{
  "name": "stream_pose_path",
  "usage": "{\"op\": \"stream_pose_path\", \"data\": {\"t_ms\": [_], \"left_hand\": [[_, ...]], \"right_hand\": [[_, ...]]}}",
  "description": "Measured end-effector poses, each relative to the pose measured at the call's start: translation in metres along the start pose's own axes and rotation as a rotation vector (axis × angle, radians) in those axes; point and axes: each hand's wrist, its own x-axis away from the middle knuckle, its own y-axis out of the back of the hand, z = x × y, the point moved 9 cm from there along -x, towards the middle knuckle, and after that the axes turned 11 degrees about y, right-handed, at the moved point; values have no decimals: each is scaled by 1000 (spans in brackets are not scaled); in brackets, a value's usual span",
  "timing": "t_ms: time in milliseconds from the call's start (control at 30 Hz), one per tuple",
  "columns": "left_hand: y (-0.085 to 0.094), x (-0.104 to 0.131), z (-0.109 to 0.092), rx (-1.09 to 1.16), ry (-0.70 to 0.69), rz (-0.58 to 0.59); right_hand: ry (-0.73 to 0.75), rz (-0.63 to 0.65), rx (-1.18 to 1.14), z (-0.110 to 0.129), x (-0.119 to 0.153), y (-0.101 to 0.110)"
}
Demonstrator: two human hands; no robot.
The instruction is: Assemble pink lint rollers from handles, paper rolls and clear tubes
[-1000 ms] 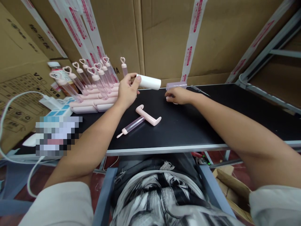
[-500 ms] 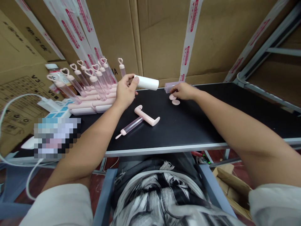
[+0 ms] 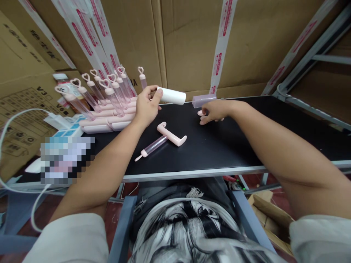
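My left hand (image 3: pixel 147 106) is closed round one end of a smooth white tube (image 3: pixel 173 96), held above the back of the table, tilted slightly down to the right. To the right, my right hand (image 3: pixel 216 110) is low over the tabletop, thumb and forefinger bent round a small pink disc (image 3: pixel 203 118); the fingers partly hide it. Another pink disc (image 3: pixel 200 113) lies against the fingertips. Just behind the hand is a translucent lilac piece (image 3: pixel 204 100). Between my arms lies a pink handle-shaped frame (image 3: pixel 172 136), with a clear pink-capped tube (image 3: pixel 154 147) against it.
Several clear tubes with heart-shaped pink tops (image 3: pixel 112 95) stand in pink bases (image 3: pixel 101 123) at the back left. A bottle (image 3: pixel 60 78), a power strip (image 3: pixel 71 128) and a white cable (image 3: pixel 32 215) are at the left. Cardboard (image 3: pixel 189 47) walls the black table's (image 3: pixel 225 146) back.
My right hand has shifted slightly toward me, from the farther pink disc onto the nearer one, uncovering more of the lilac piece. My left hand and the white tube have barely moved.
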Motion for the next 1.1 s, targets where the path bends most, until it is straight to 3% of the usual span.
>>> {"op": "stream_pose_path", "data": {"t_ms": [267,467,667,900,1100], "left_hand": [[1,2,-2,35,41,-26],[1,2,-2,46,43,-22],[0,1,0,17,21,-7],[1,1,-2,-4,29,-15],[2,1,-2,42,29,-18]], "right_hand": [[4,10,31,-6,-2,-1],[29,-174,224,4,-11,12],[31,-179,260,6,-14,11],[-107,-206,90,-24,2,28],[-175,-340,-138,-51,-2,26]]}}
